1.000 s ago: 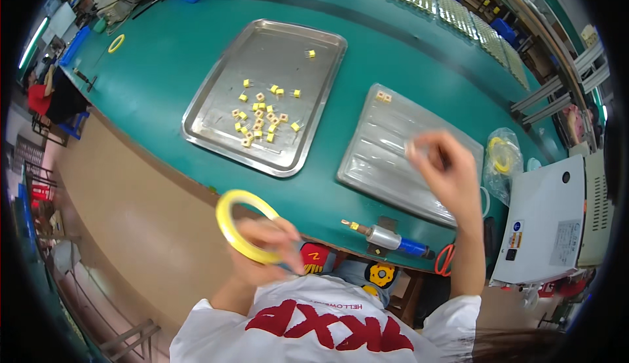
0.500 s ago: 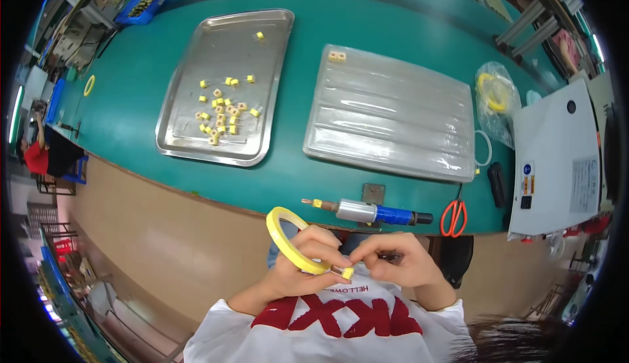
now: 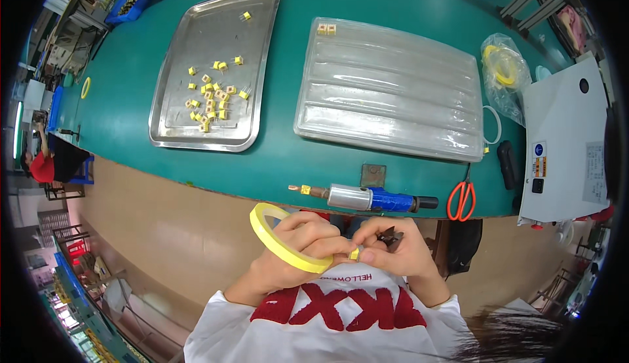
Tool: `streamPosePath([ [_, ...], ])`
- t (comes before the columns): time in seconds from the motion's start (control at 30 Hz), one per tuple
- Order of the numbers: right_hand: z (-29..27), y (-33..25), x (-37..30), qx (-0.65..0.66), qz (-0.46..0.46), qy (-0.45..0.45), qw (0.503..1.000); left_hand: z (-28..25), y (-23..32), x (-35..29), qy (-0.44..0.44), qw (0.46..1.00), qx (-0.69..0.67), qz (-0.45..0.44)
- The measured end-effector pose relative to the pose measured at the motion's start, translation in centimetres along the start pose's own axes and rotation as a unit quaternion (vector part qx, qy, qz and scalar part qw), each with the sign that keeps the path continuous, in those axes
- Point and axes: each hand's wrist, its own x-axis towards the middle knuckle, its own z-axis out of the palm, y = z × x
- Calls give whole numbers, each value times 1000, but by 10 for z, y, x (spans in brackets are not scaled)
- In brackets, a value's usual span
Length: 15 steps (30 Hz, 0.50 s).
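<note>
A roll of yellow tape hangs around the fingers of my left hand. The same hand pinches a small yellow-taped coil between its fingertips, in front of my shirt. My right hand is closed, its thumb and forefinger touching the coil from the right. Tucked in the right fingers is a small dark tool, whose kind I cannot make out. Just beyond my hands, at the table's edge, lies a blue and silver spindle tool with a yellow-wrapped piece near its tip.
A metal tray at the left holds several small yellow-taped coils. Beside it, a clear ribbed plastic tray carries two pieces in its far left corner. Red-handled scissors, a bag of tape rolls and a white machine stand right.
The right thumb and forefinger have closed in on the coil, covering much of it. The dark tool shows more clearly. The view has shifted, so the table appears higher.
</note>
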Motion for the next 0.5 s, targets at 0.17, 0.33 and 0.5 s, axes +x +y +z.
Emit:
streamPosePath([
  [0.17, 6, 0, 1, -53, -1, 41, 998, -2, 3, 0, -27, 996, 86, 3],
  [0.33, 14, 6, 1, -46, -17, 90, 995, 1, 3, 1, -9, 995, 102, -9],
  [0.5, 2, -4, 1, 30, 56, 32, 998, -4, 2, 1, 1, 998, 49, -36],
])
